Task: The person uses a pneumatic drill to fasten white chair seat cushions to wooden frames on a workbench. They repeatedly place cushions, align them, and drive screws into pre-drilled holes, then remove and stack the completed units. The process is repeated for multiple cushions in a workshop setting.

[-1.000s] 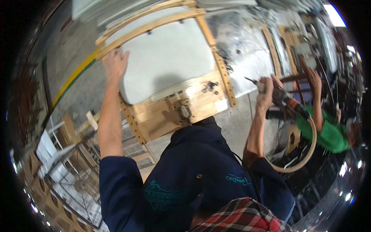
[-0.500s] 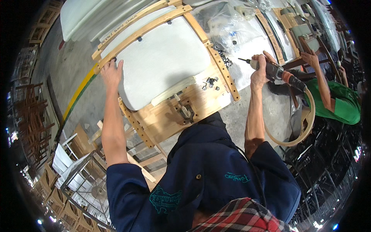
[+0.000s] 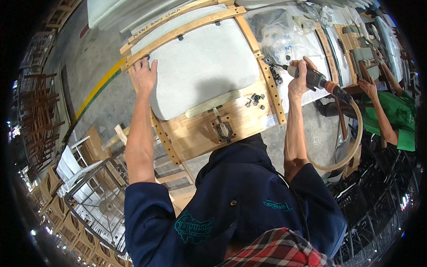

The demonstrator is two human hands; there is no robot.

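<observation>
The left arm is stretched straight forward from its dark blue sleeve, and the left hand (image 3: 143, 76) is laid flat, fingers spread wide and holding nothing, on the near left corner of the wooden seat frame (image 3: 267, 78). The fingertips are pressed against the curved wooden rail at that corner, just beside the grey upholstered cushion (image 3: 200, 66) that is set inside the frame.

The right arm is raised with the elbow bent, the forearm held nearly upright in the head view. The right hand (image 3: 299, 82) is wrapped tightly around the body of a pneumatic screwdriver (image 3: 313, 79), which is held roughly level. Its slim bit (image 3: 276, 65) is pointed to the left and is brought to the right side rail of the frame; whether the tip actually touches the wood cannot be told. A pale air hose (image 3: 351, 147) is seen hanging from the rear of the tool in a wide loop behind the right arm.

The frame is lying on the desk directly ahead of the person, between the two hands. On its bare wooden near panel a metal bracket (image 3: 222, 129) is fixed, and a small cluster of dark screws (image 3: 254, 99) is lying just beside the cushion's edge. A clear plastic bag (image 3: 284, 31) is lying beyond the right rail. At the far right, a co-worker in a green shirt (image 3: 396, 113) is seen, well apart from the frame.
</observation>
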